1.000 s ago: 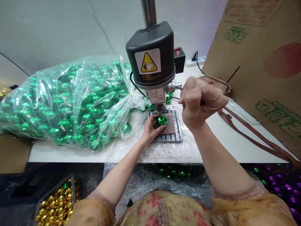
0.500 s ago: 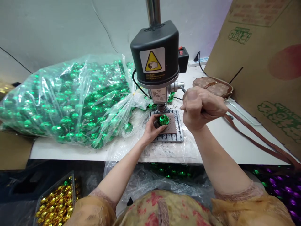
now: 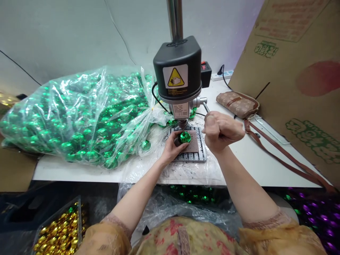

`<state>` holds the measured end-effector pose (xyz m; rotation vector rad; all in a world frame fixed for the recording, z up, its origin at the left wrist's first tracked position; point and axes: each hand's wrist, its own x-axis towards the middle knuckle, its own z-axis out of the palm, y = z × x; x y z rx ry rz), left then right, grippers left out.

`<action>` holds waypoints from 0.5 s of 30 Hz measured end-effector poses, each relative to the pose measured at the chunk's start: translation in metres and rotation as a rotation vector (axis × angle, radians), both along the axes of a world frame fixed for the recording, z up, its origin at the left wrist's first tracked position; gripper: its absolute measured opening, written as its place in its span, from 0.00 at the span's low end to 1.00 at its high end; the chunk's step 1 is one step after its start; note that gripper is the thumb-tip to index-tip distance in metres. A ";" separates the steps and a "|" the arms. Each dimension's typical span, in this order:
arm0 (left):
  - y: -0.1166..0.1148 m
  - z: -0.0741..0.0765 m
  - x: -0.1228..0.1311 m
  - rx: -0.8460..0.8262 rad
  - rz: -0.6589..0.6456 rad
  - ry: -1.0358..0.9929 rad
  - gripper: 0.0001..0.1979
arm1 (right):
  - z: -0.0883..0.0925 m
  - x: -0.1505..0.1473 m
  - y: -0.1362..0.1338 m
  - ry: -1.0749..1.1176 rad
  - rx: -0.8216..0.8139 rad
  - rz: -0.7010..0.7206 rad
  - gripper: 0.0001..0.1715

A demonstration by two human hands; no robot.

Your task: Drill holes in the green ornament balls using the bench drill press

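A shiny green faceted ball [image 3: 185,137] sits under the chuck of a small black drill press [image 3: 177,71]. My left hand [image 3: 172,147] pinches the ball from the left, thumb in front and fingers behind, over a brownish pad [image 3: 194,141] on the slotted metal base [image 3: 195,157]. To the right, my right hand [image 3: 221,131] is closed in a fist round the end of the press's feed lever [image 3: 205,106]; the grip end is hidden inside the fingers. The chuck [image 3: 182,124] is just above the ball; whether the bit touches it I cannot tell.
A tied clear bag [image 3: 79,117] of green balls fills the table's left. At right are a brown handbag [image 3: 237,104] with a strap and a large cardboard box [image 3: 300,88]. Gold balls [image 3: 58,226] lie in a bin below; purple balls [image 3: 318,216] are at lower right.
My right hand has come down with the feed lever and the drill head has lowered toward the ball. The left hand keeps its hold on the ball. The view has shifted slightly.
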<state>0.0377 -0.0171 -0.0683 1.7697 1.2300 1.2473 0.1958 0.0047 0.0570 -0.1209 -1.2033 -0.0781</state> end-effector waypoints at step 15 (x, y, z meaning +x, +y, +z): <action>-0.076 0.016 0.015 0.228 0.258 0.291 0.20 | 0.074 -0.001 0.006 0.072 -0.410 0.101 0.31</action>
